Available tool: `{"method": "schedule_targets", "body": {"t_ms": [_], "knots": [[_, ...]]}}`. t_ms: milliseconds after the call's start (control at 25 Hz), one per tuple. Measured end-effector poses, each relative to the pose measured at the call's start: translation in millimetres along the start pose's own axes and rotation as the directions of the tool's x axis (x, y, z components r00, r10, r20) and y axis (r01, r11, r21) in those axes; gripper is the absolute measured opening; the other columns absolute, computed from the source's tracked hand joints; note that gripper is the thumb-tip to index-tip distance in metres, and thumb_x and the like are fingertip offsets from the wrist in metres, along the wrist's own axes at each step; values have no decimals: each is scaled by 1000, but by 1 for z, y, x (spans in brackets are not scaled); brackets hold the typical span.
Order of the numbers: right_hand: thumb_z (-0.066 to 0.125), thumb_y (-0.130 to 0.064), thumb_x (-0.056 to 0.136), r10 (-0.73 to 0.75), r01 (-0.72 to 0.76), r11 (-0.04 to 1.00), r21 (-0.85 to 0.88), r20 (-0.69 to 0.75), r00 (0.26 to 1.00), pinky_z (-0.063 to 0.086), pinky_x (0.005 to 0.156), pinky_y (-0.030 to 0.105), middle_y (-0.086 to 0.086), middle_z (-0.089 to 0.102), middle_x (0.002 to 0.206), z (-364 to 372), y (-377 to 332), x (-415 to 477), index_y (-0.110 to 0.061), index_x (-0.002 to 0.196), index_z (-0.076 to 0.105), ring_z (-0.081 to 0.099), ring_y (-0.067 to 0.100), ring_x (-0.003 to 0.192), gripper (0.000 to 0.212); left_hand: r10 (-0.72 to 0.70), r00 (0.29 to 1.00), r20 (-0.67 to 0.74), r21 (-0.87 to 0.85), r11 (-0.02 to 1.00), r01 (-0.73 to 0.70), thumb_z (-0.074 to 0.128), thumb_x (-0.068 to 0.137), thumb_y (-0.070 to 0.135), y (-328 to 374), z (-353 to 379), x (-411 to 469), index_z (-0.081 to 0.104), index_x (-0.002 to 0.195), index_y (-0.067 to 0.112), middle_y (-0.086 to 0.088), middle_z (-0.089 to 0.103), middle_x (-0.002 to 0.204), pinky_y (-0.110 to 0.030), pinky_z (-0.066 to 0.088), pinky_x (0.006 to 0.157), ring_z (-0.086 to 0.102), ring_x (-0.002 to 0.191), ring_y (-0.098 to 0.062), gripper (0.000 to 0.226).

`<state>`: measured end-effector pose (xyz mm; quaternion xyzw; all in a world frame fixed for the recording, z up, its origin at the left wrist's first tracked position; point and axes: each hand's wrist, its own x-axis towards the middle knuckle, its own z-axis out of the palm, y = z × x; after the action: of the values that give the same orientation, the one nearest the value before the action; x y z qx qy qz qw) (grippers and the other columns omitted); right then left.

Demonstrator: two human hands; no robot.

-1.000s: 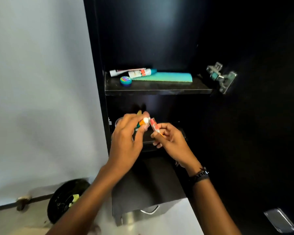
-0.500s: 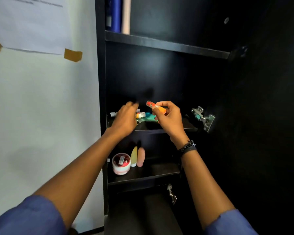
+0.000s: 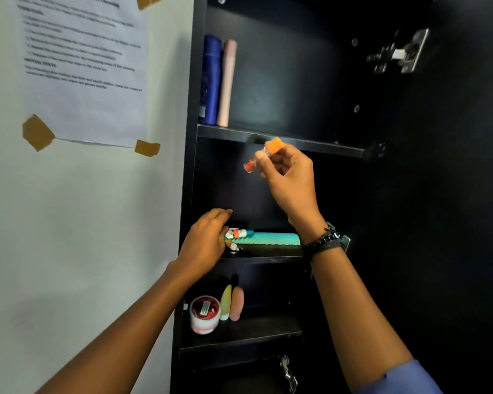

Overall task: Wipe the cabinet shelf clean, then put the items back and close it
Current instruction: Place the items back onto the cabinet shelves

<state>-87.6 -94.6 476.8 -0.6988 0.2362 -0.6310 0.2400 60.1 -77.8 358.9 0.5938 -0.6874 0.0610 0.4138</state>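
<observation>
right hand [image 3: 289, 177] lifted orange-capped tube [image 3: 264, 155], pinched, off mid shelf [image 3: 268, 253]; left hand [image 3: 205, 240] grip unclear.

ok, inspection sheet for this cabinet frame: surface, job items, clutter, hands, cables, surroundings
surface: black middle shelf, dark, no dirt discernible
job's things: teal comb and small tube lie on the middle shelf; orange-capped tube held in the air
clutter: blue bottle and pink bottle on the top shelf; red-lidded jar on the lower shelf
hands: left hand at the shelf's left end; right hand grips the orange-capped tube
cables: nothing seen
surroundings: taped paper sheet on the wall; open door with hinge
</observation>
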Motion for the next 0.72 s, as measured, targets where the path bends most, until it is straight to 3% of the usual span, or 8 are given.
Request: {"method": "schedule_targets", "body": {"t_ms": [120, 280, 480, 720], "knots": [[67, -13, 87, -80, 80, 997, -9, -55, 995, 58, 75, 33, -2, 70, 72, 2, -27, 33, -11, 86, 59, 72, 15, 73, 8, 31, 997, -70, 1, 1000, -31, 52, 94, 10, 13, -19, 8, 50, 135, 9, -6, 54, 135, -29, 41, 103, 52, 123, -21, 41], [69, -24, 84, -86, 66, 947, -315, -49, 995, 49, 62, 18, -13, 63, 62, 7, -29, 78, -14, 79, 64, 61, -5, 59, 13, 46, 987, -157, -17, 999, -49, 51, 95, 11, 28, -37, 20, 49, 135, 9, -7, 53, 135, -29, 41, 102, 52, 123, -22, 40], [70, -32, 82, 38, -35, 871, -489, -4, 999, 52, 74, 33, 3, 68, 75, 21, -15, 108, -8, 83, 69, 66, 21, 81, 24, 44, 987, -154, 0, 999, -45, 51, 95, 13, 33, -47, 28, 46, 138, 10, -6, 51, 138, -30, 40, 103, 50, 124, -22, 43], [73, -34, 79, 66, -55, 853, -519, 2, 998, 50, 76, 32, 7, 71, 85, 34, -12, 119, -8, 90, 70, 65, 24, 90, 28, 0, 992, -129, 12, 1000, 1, 52, 95, 15, 24, -45, 24, 44, 139, 12, -6, 49, 140, -29, 39, 104, 48, 127, -22, 45]]}}
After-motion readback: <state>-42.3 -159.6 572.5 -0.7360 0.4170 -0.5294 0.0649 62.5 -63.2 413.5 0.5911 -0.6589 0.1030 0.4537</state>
